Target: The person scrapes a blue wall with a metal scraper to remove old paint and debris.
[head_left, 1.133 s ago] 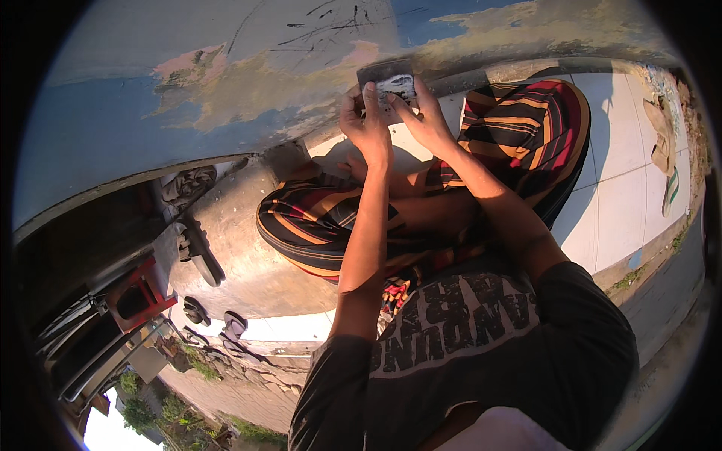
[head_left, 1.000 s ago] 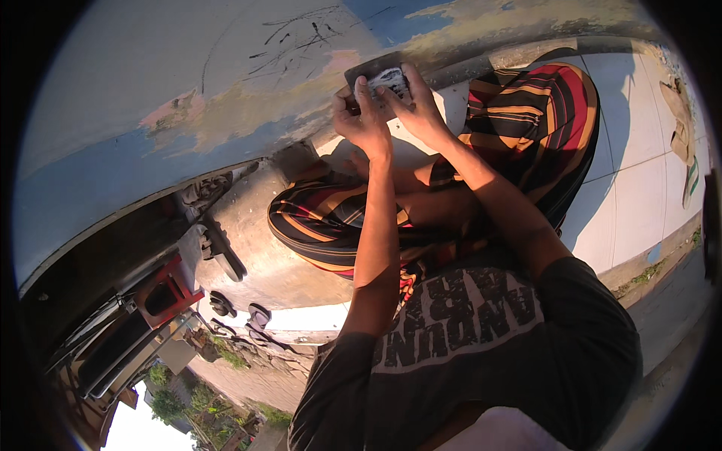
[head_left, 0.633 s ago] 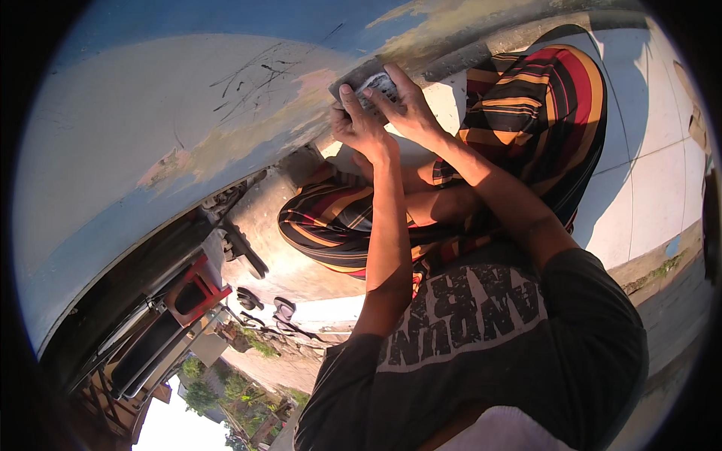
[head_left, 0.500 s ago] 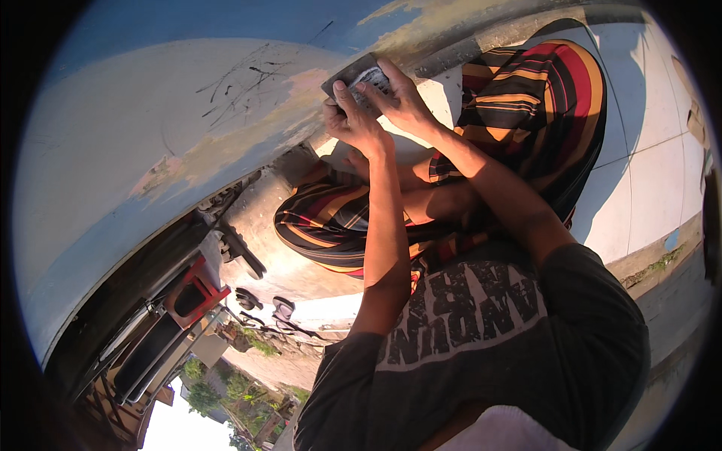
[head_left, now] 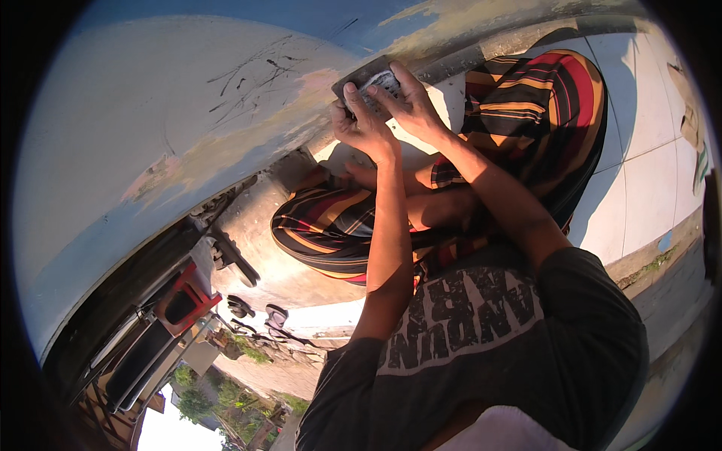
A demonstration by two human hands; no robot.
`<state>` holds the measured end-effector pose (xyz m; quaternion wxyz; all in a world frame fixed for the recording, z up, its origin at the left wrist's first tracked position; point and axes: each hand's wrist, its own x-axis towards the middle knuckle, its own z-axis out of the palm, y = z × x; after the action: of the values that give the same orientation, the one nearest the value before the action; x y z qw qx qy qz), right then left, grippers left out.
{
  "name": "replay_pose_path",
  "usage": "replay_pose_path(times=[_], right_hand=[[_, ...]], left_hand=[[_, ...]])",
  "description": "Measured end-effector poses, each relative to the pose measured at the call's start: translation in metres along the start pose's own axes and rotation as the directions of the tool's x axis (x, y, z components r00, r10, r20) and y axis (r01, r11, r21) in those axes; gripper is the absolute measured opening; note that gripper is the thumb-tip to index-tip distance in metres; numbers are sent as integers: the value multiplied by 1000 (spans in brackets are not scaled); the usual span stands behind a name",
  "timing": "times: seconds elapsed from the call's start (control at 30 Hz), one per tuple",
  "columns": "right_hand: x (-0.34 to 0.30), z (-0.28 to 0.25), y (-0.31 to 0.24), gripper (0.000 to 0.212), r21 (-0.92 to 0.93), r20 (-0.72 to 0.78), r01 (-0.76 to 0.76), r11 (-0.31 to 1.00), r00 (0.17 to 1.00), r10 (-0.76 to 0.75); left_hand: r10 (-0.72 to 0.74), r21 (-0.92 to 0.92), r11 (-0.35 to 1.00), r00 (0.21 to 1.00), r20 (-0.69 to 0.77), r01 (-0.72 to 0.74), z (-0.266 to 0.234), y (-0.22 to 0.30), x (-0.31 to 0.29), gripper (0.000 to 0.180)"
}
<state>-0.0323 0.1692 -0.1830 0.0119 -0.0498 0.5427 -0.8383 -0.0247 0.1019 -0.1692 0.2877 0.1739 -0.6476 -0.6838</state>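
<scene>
A dark, flat, rectangular phone (head_left: 363,77) is held sideways and tilted between my two hands, in front of a painted wall. My left hand (head_left: 367,129) grips its near left side, with the thumb up on its face. My right hand (head_left: 416,110) holds the right end; its thumb reaches across the face and the index finger lies along the far edge. Whitish patches show on the dark face, too washed out to read. The fingers behind the phone are mostly hidden.
Striped cloth (head_left: 526,113) covers my crossed legs on the floor. The white and blue wall (head_left: 173,98), with peeling paint and black scratches, rises close beyond my hands. Sandals (head_left: 277,317) and a red plastic chair (head_left: 188,301) are at lower left. White tiles (head_left: 650,173) lie to the right.
The view has shifted slightly, so the hands and phone appear a little further right and lower. Both hands keep their hold, with the thumbs still on the phone's face.
</scene>
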Motion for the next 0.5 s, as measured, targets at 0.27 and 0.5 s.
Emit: replay_pose_path(times=[0.27, 0.5], right_hand=[[8, 1, -5, 20, 76, -16, -51, 996, 999, 52], [3, 2, -19, 21, 74, 1, -51, 996, 999, 51]], left_hand=[[9, -80, 997, 1000, -15, -11, 13, 12, 0, 27], [46, -4, 999, 998, 50, -46, 3, 10, 3, 31]])
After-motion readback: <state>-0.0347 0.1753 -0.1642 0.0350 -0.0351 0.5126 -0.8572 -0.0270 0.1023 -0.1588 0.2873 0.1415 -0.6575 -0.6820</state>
